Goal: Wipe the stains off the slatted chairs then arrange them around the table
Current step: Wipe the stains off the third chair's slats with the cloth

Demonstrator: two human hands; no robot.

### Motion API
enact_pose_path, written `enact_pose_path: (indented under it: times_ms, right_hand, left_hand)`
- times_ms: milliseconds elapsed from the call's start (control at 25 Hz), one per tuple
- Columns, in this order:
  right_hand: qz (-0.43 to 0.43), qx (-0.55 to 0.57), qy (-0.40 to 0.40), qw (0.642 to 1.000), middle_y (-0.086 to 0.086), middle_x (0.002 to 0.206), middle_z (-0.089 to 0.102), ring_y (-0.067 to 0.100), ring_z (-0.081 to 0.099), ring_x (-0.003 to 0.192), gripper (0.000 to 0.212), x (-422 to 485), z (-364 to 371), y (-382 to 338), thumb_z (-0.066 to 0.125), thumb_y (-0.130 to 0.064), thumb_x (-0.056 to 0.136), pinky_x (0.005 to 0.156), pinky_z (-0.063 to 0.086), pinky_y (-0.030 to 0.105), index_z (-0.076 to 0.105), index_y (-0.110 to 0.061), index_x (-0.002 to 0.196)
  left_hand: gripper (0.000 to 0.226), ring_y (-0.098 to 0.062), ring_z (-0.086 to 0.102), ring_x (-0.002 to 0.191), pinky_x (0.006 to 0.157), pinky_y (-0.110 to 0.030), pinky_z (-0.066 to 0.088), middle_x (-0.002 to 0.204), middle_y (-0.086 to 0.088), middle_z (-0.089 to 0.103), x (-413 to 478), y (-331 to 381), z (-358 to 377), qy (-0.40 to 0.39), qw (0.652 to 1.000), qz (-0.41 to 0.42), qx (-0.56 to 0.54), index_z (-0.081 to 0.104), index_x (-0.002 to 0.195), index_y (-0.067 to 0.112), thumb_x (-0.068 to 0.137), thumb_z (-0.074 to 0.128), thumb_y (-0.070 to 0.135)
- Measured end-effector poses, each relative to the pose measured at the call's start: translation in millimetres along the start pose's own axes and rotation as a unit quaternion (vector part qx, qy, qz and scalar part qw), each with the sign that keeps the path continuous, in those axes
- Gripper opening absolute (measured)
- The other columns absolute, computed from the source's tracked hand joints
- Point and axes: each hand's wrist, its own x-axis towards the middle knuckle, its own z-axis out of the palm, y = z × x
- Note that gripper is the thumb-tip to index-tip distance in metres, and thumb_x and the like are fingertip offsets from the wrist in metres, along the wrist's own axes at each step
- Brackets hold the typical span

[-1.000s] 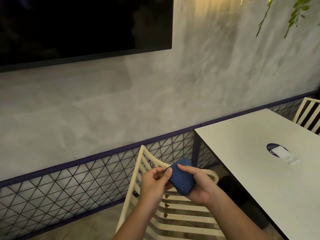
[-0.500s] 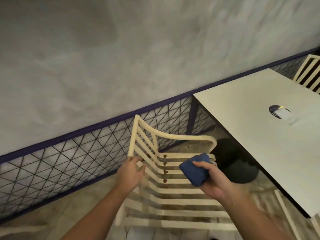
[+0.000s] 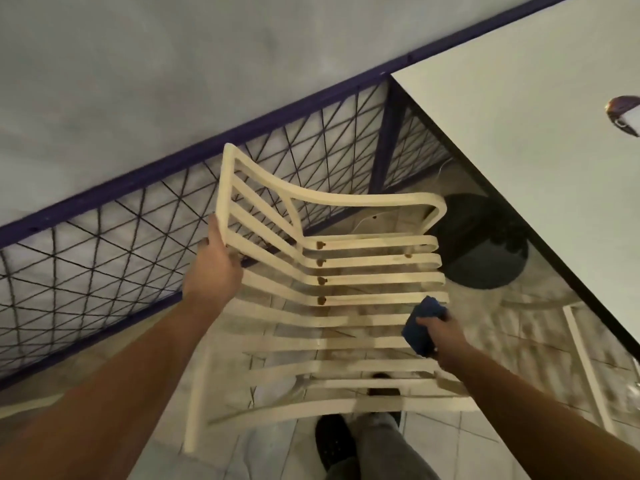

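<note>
A cream slatted chair stands in front of me on the tiled floor, its back toward the wall. Small brown stains dot the seat slats near the backrest. My left hand grips the left edge of the backrest. My right hand holds a folded blue cloth at the right side of the seat, touching or just above the slats. The white table stretches along the right.
A grey wall with a purple rail and black wire lattice runs behind the chair. A dark round table base sits under the table. A small dark and white object lies on the tabletop. My shoes show below.
My view tilted down onto the chair. My left hand let go of the cloth and took the backrest edge; my right hand carried the cloth down to the seat's right side.
</note>
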Motion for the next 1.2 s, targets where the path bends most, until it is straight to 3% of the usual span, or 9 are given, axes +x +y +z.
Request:
enact_pose_path:
  times_ms: [80, 200, 280, 440, 560, 640, 760, 960, 1200]
  right_hand:
    - [-0.043, -0.134, 0.012, 0.99, 0.024, 0.11, 0.063, 0.045, 0.063, 0.107, 0.031, 59.8, -5.6, 4.6, 0.065, 0.0, 0.093, 0.095, 0.052, 0.053, 0.055, 0.0, 0.122]
    - [-0.098, -0.267, 0.043, 0.958, 0.021, 0.076, 0.057, 0.039, 0.06, 0.067, 0.01, 112.0, -16.5, -0.7, 0.064, 0.003, 0.09, 0.059, 0.046, 0.032, 0.057, 0.009, 0.095]
    - [-0.114, -0.287, 0.103, 0.945, 0.017, 0.076, 0.06, 0.032, 0.058, 0.063, 0.023, 153.7, -22.9, -7.3, 0.07, -0.009, 0.089, 0.051, 0.044, 0.029, 0.057, 0.005, 0.101]
    - [-0.092, -0.368, 0.149, 0.913, 0.015, 0.088, 0.066, 0.036, 0.067, 0.078, 0.042, 224.4, -19.6, -3.3, 0.071, -0.035, 0.088, 0.07, 0.06, 0.05, 0.051, -0.009, 0.114]
    - [-0.083, -0.391, 0.118, 0.909, 0.014, 0.074, 0.072, 0.031, 0.071, 0.065, 0.035, 233.8, 3.3, -5.1, 0.07, -0.034, 0.09, 0.054, 0.06, 0.041, 0.057, -0.008, 0.109]
    - [-0.11, -0.383, 0.124, 0.909, 0.015, 0.086, 0.071, 0.028, 0.071, 0.066, 0.033, 230.3, 22.3, -0.3, 0.07, -0.028, 0.089, 0.048, 0.058, 0.037, 0.059, -0.01, 0.114]
    - [-0.145, -0.363, 0.123, 0.912, 0.016, 0.106, 0.062, 0.032, 0.066, 0.088, 0.042, 210.9, 55.1, 17.7, 0.07, -0.019, 0.089, 0.072, 0.061, 0.049, 0.051, -0.008, 0.125]
    - [-0.239, -0.382, 0.042, 0.892, 0.008, 0.097, 0.064, 0.027, 0.067, 0.085, 0.029, 185.4, 132.6, 57.0, 0.067, -0.025, 0.092, 0.077, 0.061, 0.046, 0.057, -0.01, 0.115]
    - [-0.197, -0.358, -0.073, 0.909, 0.005, 0.1, 0.066, 0.024, 0.067, 0.087, 0.032, 164.5, 239.0, 90.5, 0.067, -0.032, 0.091, 0.081, 0.061, 0.046, 0.055, -0.017, 0.116]
  left_hand:
    - [0.068, -0.024, 0.057, 0.075, 0.058, -0.039, 0.05, 0.103, -0.015, 0.055, 3.4, -1.0, 9.1, 0.0, 1.0, -0.017, -0.017, 0.006, 0.16, 0.03, 0.106, 0.048, 0.023]
    - [0.067, -0.014, 0.051, 0.065, 0.048, -0.028, 0.039, 0.096, -0.012, 0.051, 1.4, -3.9, 10.4, 0.018, 0.999, -0.024, -0.01, 0.003, 0.162, 0.03, 0.109, 0.043, 0.029]
    - [0.067, -0.018, 0.055, 0.068, 0.05, -0.031, 0.044, 0.097, -0.011, 0.051, 4.0, -5.8, 15.0, 0.024, 1.0, -0.015, -0.007, 0.001, 0.162, 0.031, 0.108, 0.043, 0.031]
    - [0.068, -0.027, 0.061, 0.081, 0.06, -0.043, 0.051, 0.11, -0.018, 0.057, 7.3, -7.5, 19.1, 0.006, 1.0, -0.013, 0.009, -0.002, 0.161, 0.032, 0.108, 0.04, 0.035]
    - [0.069, -0.025, 0.056, 0.087, 0.066, -0.039, 0.046, 0.12, -0.022, 0.056, 6.1, -4.3, 17.6, -0.006, 1.0, -0.022, 0.007, -0.002, 0.163, 0.03, 0.109, 0.04, 0.033]
    - [0.069, -0.022, 0.052, 0.085, 0.063, -0.034, 0.041, 0.121, -0.024, 0.056, 6.4, -1.2, 17.1, -0.005, 1.0, -0.023, 0.016, 0.0, 0.164, 0.027, 0.109, 0.041, 0.031]
    - [0.067, -0.024, 0.051, 0.084, 0.064, -0.037, 0.038, 0.112, -0.022, 0.055, 5.8, 0.6, 14.7, -0.002, 1.0, -0.024, 0.007, 0.004, 0.164, 0.025, 0.108, 0.041, 0.028]
    - [0.066, -0.009, 0.042, 0.068, 0.056, -0.028, 0.032, 0.101, -0.008, 0.046, 6.5, 2.6, 14.3, 0.0, 1.0, -0.017, 0.021, 0.006, 0.164, 0.025, 0.108, 0.041, 0.028]
    - [0.066, -0.005, 0.044, 0.067, 0.051, -0.024, 0.029, 0.094, -0.01, 0.052, 5.0, 2.4, 13.7, 0.002, 1.0, -0.014, 0.028, 0.009, 0.163, 0.025, 0.107, 0.042, 0.029]
